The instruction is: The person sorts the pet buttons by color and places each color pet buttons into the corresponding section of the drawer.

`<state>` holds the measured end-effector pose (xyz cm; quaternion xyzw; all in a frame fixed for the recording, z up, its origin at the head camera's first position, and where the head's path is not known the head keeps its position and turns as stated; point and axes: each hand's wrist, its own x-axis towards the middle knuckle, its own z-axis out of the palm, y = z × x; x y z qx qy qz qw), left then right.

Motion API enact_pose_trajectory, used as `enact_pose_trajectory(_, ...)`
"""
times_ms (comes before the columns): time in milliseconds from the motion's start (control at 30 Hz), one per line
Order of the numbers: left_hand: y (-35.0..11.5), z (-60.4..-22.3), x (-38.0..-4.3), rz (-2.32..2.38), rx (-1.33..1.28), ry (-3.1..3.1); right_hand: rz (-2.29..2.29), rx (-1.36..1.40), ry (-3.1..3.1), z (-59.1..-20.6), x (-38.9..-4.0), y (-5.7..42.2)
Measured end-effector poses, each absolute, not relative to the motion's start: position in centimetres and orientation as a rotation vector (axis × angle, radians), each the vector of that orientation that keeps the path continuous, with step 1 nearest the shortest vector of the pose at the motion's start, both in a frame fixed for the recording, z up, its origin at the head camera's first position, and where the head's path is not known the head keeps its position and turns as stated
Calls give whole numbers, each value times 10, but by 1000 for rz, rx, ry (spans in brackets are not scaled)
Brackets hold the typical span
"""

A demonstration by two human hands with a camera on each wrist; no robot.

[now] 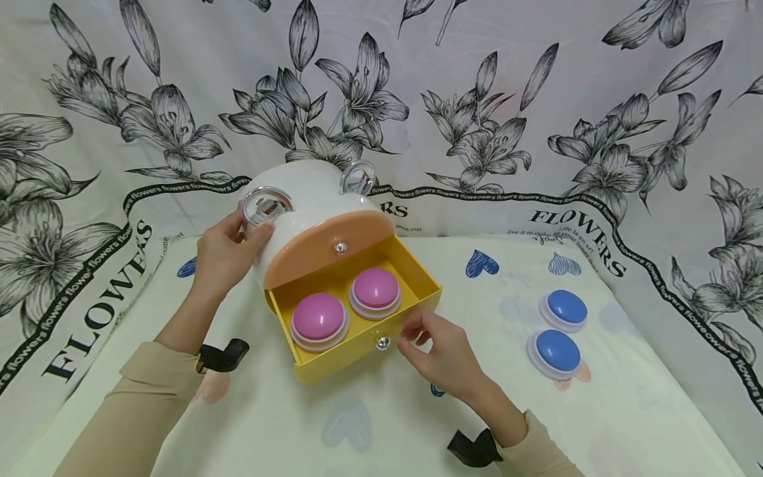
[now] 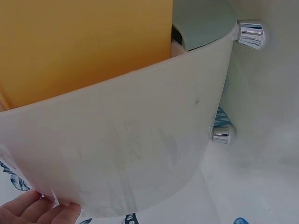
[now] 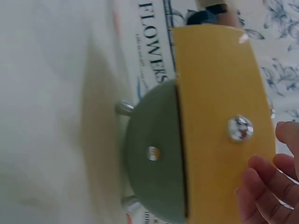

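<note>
A white dome-shaped drawer box [image 1: 306, 192] stands on the table, with an orange upper front [image 1: 324, 248] and clear ear-like rings. Its yellow drawer [image 1: 357, 358] is pulled out; two pink round push buttons [image 1: 320, 317] on white bases lie in it. My left hand [image 1: 226, 252] grips the box's left side by an ear, thumb in front; in the left wrist view its fingers [image 2: 39, 210] touch the white side panel. My right hand [image 1: 444, 351] is at the drawer front, beside the silver knob [image 3: 240, 128], fingers loosely bent with nothing between them.
Two blue push buttons [image 1: 558, 351] on white bases lie on the table at the right. Below the yellow drawer, the right wrist view shows a green half-round front [image 3: 156, 154] and silver feet [image 3: 124, 108]. A flower-printed cloth [image 1: 453, 86] hangs behind.
</note>
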<state>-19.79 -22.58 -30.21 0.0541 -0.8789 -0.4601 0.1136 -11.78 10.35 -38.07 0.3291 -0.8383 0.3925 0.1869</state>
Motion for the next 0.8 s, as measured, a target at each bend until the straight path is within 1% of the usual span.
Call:
enact_pose_trajectory(267,-225,-302,-198,-1343,143,-2574,1044,919,-2375,-404,-111,90)
enact_pose_trajectory(400,-225,-302,-198,-1339,138,-2569,1018,872,-2349,-412,-110,82)
enact_pose_trajectory(800,-226,-304,-199,-1339,120,-2559,971,648,-2272,-415,-106,62)
